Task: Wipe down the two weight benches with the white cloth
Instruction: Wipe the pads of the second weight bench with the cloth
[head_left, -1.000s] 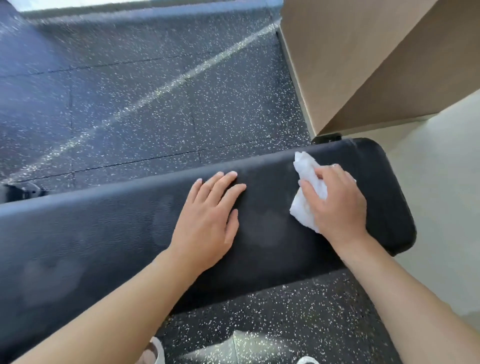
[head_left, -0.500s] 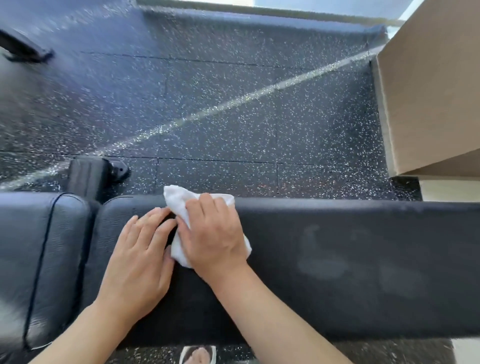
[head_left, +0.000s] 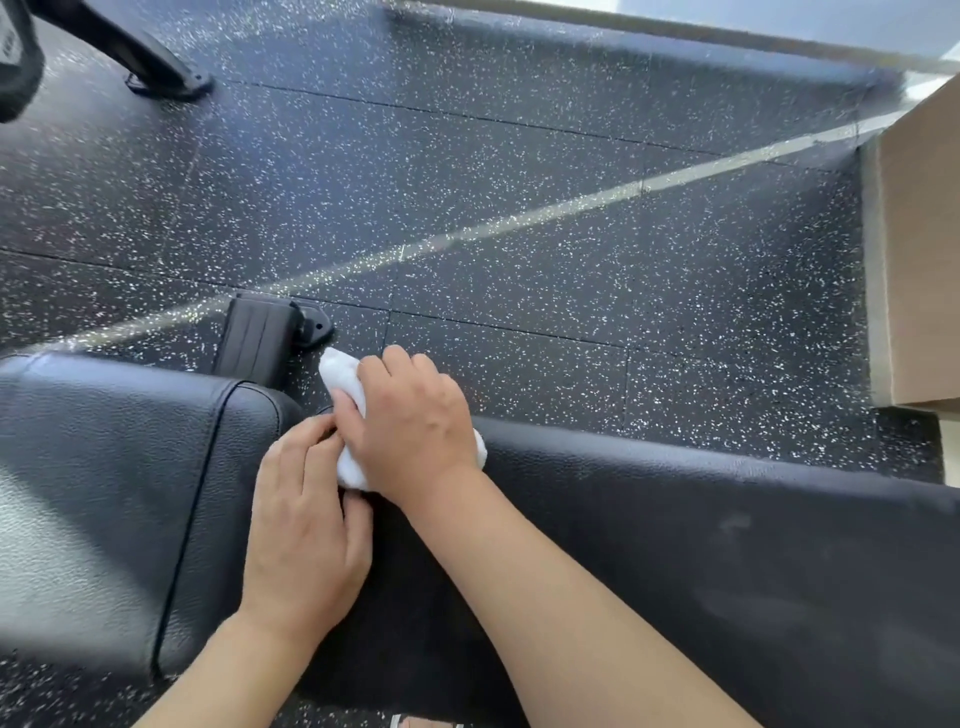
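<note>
On the black padded surface (head_left: 675, 545), near its gap with the seat pad (head_left: 104, 493), the right hand (head_left: 415, 426) presses the white cloth (head_left: 343, 384), fingers curled over it. Just beside the cloth, the left hand (head_left: 306, 525) lies flat, fingers together, fingertips touching the cloth's edge. Speckled floor (head_left: 519, 156) lies beyond the surface.

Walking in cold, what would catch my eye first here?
Two bare hands meeting at the middle: the right hand presses a crumpled white cloth onto a black padded bench, the left hand beside it. Behind them lies speckled black floor, crossed by a pale diagonal stripe.
</note>
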